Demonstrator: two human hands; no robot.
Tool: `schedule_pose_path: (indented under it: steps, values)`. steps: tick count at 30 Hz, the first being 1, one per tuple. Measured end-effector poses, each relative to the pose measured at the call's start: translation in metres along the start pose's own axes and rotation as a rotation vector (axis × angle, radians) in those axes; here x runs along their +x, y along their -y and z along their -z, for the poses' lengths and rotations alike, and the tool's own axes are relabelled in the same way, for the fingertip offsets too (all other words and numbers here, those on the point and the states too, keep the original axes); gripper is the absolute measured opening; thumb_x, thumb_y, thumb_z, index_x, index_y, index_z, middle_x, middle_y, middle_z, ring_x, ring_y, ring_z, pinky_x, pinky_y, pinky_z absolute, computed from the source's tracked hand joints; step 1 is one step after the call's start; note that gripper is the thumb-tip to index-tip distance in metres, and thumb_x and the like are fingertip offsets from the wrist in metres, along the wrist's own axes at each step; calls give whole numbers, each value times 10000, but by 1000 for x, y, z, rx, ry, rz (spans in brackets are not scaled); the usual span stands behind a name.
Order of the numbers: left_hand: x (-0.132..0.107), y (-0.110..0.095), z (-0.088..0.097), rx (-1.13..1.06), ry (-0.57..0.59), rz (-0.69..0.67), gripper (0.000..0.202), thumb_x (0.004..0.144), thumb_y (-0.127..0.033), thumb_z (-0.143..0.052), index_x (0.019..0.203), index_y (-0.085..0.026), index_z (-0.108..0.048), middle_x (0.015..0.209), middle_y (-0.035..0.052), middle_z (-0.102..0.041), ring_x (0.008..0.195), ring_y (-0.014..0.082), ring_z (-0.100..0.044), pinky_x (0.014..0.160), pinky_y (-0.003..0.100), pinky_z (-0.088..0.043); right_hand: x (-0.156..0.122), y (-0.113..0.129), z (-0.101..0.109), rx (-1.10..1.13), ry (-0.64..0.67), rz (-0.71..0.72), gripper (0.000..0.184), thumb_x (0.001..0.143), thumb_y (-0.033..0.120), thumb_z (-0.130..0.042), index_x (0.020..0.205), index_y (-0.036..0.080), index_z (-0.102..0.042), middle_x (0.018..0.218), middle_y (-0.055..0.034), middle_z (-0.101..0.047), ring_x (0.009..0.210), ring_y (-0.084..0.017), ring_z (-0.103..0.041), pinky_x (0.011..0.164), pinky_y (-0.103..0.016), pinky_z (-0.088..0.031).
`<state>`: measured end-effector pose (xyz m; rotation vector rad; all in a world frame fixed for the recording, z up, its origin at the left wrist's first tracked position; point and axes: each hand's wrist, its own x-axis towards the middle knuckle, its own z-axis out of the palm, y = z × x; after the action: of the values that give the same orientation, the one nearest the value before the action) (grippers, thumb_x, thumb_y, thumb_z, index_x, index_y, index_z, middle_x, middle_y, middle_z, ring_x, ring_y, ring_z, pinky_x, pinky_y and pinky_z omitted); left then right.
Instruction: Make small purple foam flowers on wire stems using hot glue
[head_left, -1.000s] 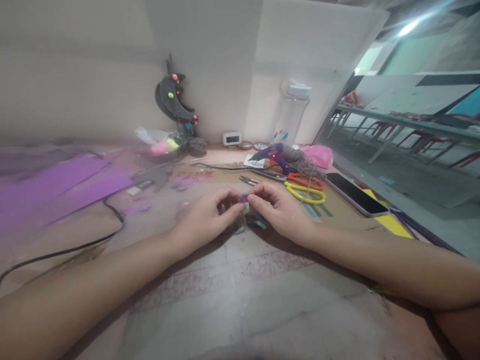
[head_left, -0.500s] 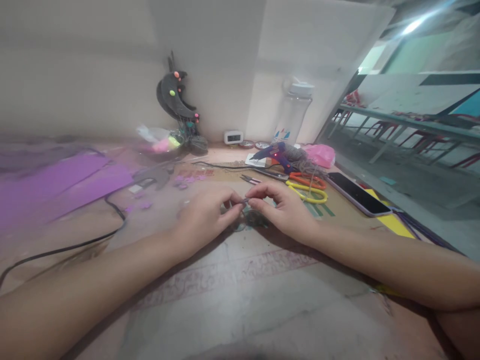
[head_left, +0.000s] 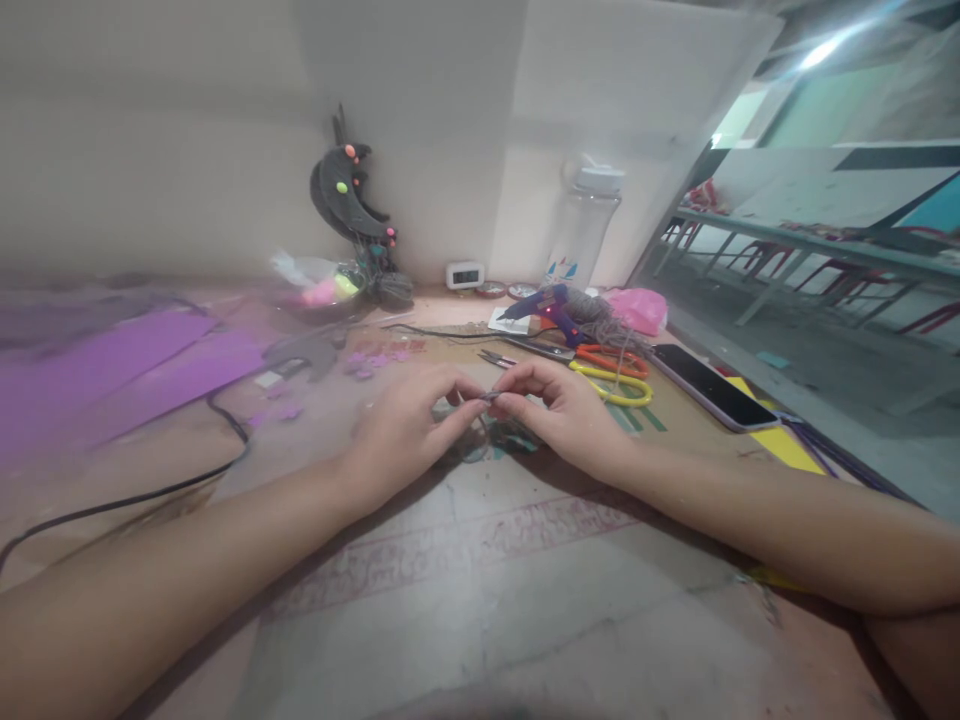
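Note:
My left hand (head_left: 420,415) and my right hand (head_left: 559,410) meet above the middle of the table. Both pinch a thin grey strand that looks like yarn (head_left: 488,396), with thumbs and forefingers almost touching. Below the fingertips hangs a loop of it, and a small dark greenish thing shows partly behind my right hand; I cannot make out its kind. Just beyond the hands lie small thread snips (head_left: 499,360). Scissors with orange and yellow handles (head_left: 611,385) rest past my right hand.
A blue glue gun (head_left: 551,308), a ball of grey yarn (head_left: 596,318), a pink bag (head_left: 637,310) and a phone (head_left: 712,388) lie at the right. Behind stand a clear bottle (head_left: 586,230), a small clock (head_left: 465,275) and a dark crescent ornament (head_left: 345,195). Purple sheets (head_left: 127,370) and a black cable (head_left: 150,492) are left.
Both hands stay pinched on the yarn. The fingertips have shifted slightly, and the hanging loop shows more plainly. The whole view has moved a little.

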<state>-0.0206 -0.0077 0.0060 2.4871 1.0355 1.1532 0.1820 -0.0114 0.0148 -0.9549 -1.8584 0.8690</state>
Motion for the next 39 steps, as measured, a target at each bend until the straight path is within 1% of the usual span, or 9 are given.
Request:
schedule_pose_path:
  steps: [6,10,13,16,20,23,28,34,39]
  values:
    - [-1,2,1,75,6,-55,145,952,-317,-561,907,-210,-647,901,22,-715,856,183,-635,795,342,-469,15,-10,15,78,-9,68,249,941,396,-536,1095,202,-505,782,-3,-665,728,-143,-655,725,-317,-533]
    - [-3,6,-1,171,32,-203,127,954,-289,-563,930,-201,-651,910,35,-719,897,197,-644,828,355,-469,35,-34,37,-383,-55,102,247,904,323,-608,1087,157,-599,1014,-84,-682,899,-190,-642,828,-359,-515]
    - [-4,8,-3,222,11,-297,132,953,-282,-568,926,-190,-658,885,42,-721,876,201,-643,816,354,-471,43,-49,44,-740,62,140,422,875,297,-667,1245,107,-596,1203,-168,-644,1073,-270,-602,948,-435,-469]
    - [-4,9,-3,243,10,-341,124,944,-286,-582,939,-191,-661,895,46,-724,877,204,-638,818,356,-474,45,-53,43,-972,162,161,381,899,251,-630,1258,123,-628,1151,-169,-659,1077,-290,-597,939,-429,-459]
    - [-5,10,-2,244,-3,-330,117,947,-286,-574,943,-204,-658,911,49,-728,890,206,-643,827,362,-480,44,-51,40,-1091,230,221,297,968,195,-463,1120,120,-707,1018,-156,-666,960,-252,-609,855,-373,-463]
    - [-4,11,-2,248,-5,-331,117,948,-272,-566,941,-206,-662,909,52,-727,885,206,-643,823,363,-486,42,-49,40,-1082,203,204,294,954,165,-453,1097,106,-702,1000,-153,-681,938,-248,-614,832,-359,-461]
    - [-4,12,-3,250,-11,-349,105,947,-248,-567,941,-203,-661,900,43,-724,869,199,-636,804,353,-480,26,-33,45,-722,41,152,296,966,194,-424,1159,159,-646,1034,-99,-705,918,-217,-646,806,-333,-484]
    - [-3,11,-1,260,-7,-344,107,954,-237,-554,931,-194,-649,892,42,-723,852,191,-626,787,344,-469,-15,-14,50,-642,129,250,395,1030,334,-334,1274,206,-617,1041,-104,-608,979,-222,-585,890,-392,-473]
    - [-3,9,0,299,13,-347,119,956,-248,-551,932,-196,-655,889,43,-724,848,192,-625,773,344,-461,-22,-18,46,-641,115,254,346,1011,326,-396,1235,212,-634,1013,-104,-582,977,-238,-562,882,-411,-469]
